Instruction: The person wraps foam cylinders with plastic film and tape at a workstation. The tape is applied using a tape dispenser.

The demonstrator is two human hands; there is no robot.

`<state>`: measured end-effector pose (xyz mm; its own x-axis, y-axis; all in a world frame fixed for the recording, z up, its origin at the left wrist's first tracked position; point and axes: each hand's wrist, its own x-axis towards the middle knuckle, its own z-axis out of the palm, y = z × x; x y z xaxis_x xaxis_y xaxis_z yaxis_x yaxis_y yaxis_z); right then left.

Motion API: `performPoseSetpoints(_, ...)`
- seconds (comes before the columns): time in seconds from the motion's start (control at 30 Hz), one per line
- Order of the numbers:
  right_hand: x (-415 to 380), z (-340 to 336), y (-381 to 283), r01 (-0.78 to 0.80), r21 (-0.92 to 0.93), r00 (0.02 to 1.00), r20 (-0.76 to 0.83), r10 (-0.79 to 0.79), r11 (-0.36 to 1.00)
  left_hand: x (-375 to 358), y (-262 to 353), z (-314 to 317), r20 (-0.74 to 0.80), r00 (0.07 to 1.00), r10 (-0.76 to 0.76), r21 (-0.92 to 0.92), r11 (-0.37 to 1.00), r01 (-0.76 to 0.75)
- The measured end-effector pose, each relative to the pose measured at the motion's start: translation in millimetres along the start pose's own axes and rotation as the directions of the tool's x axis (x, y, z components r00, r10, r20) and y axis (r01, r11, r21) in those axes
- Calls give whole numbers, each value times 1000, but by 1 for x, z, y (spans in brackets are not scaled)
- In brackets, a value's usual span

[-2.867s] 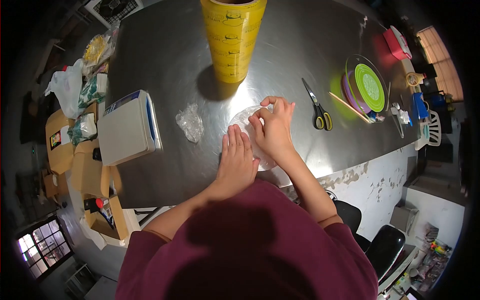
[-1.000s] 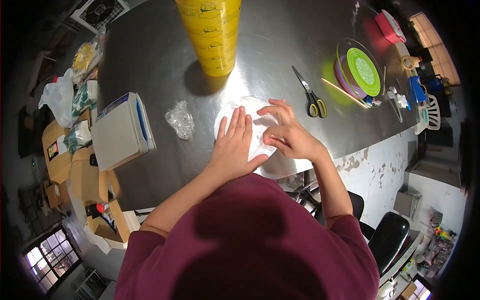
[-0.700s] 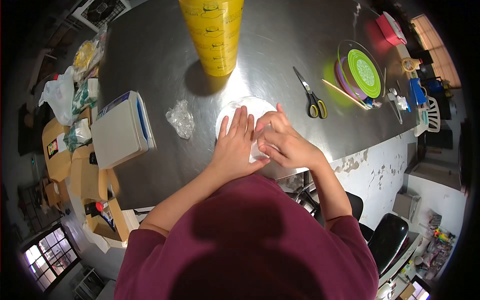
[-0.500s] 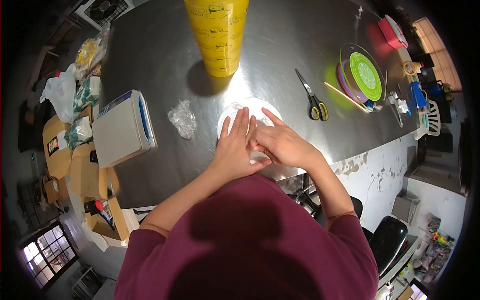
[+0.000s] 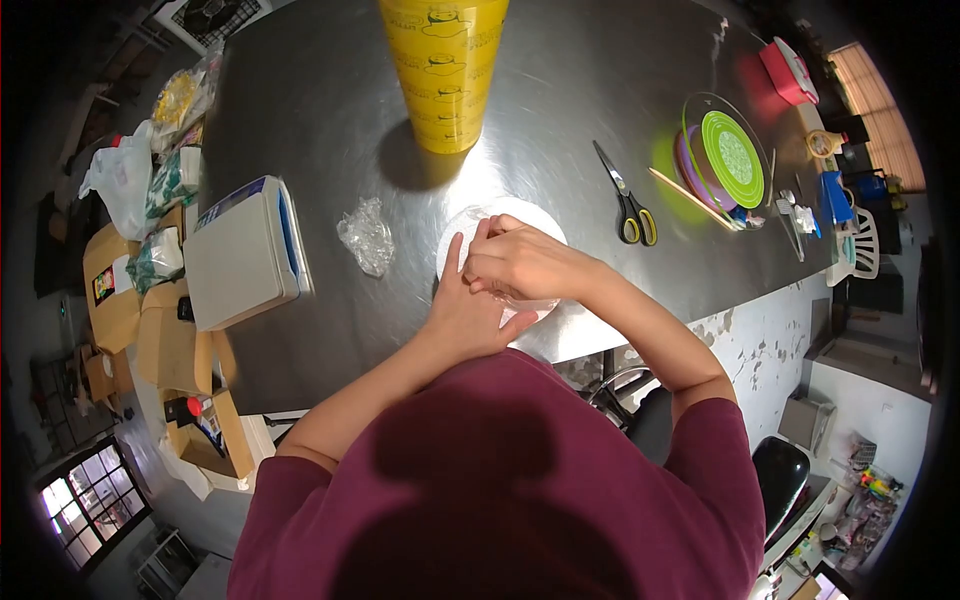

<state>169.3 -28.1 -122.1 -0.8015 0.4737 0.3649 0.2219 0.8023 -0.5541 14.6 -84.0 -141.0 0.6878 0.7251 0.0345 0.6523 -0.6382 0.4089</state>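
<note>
A white round disc (image 5: 543, 222) lies on the metal table in front of me, partly hidden by both hands. My left hand (image 5: 468, 315) rests flat over its near left part, fingers stretched forward and thumb spread to the right. Across the left fingers reaches my right hand (image 5: 525, 262), its fingers curled and pinched together. Clear plastic film (image 5: 528, 303) shows below the right hand, with its edge running toward the left thumb. The right fingertips are at the left fingers and partly hidden. Left of the disc sits a crumpled clear plastic wad (image 5: 367, 238).
Black-and-yellow scissors (image 5: 630, 205) lie to the right. Beyond them are chopsticks (image 5: 690, 197) and a green round lid (image 5: 732, 157). A tall yellow printed cup (image 5: 443, 80) stands ahead. On the left is a pale flat case (image 5: 243, 262), with open cardboard boxes (image 5: 175, 340) past the edge.
My right hand has moved left and forward across the left fingers, its index finger now curled in. Clear film shows beneath it. My left hand stays on the disc.
</note>
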Motion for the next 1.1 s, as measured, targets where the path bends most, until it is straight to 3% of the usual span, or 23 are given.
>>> performPoseSetpoints(0.23,-10,0,0,12,-130,999,-39,-17,991,-2,-7,10,-90,996,4,-73,997,-11)
performPoseSetpoints(0.33,-11,0,0,5,-120,999,-48,-11,993,-4,-8,17,-245,967,-71,-167,985,30)
performPoseSetpoints(0.43,-9,2,2,-8,-149,998,-64,-2,989,-4,-3,19,-468,850,-244,-454,891,5)
performPoseSetpoints(0.53,-5,3,0,-56,-148,998,-1,56,987,-7,-7,17,-422,866,-269,-575,818,-27)
performPoseSetpoints(0.67,0,4,1,-126,-119,990,50,132,985,-9,-11,15,-442,872,-212,-556,827,-80)
performPoseSetpoints(0.77,3,3,2,-170,-107,985,-39,166,980,-9,-10,13,-445,875,-191,-497,866,-63)
performPoseSetpoints(0.83,4,6,-3,-256,-240,960,-172,219,936,-11,-11,19,-443,879,-175,-415,909,-29)
performPoseSetpoints(0.93,-3,10,0,-379,-352,885,-408,225,856,-16,-12,35,-443,897,7,-79,996,-47)
performPoseSetpoints(0.97,-7,10,2,-418,-371,848,-486,210,829,-15,-9,41,-576,817,-3,-122,989,-83)
performPoseSetpoints(1.07,-10,3,13,-600,181,443,-736,512,779,-16,-13,21,-408,870,278,27,956,-292)
performPoseSetpoints(1.1,-13,-1,19,-580,271,462,-667,584,768,-12,-7,7,-364,912,190,-94,966,-239)
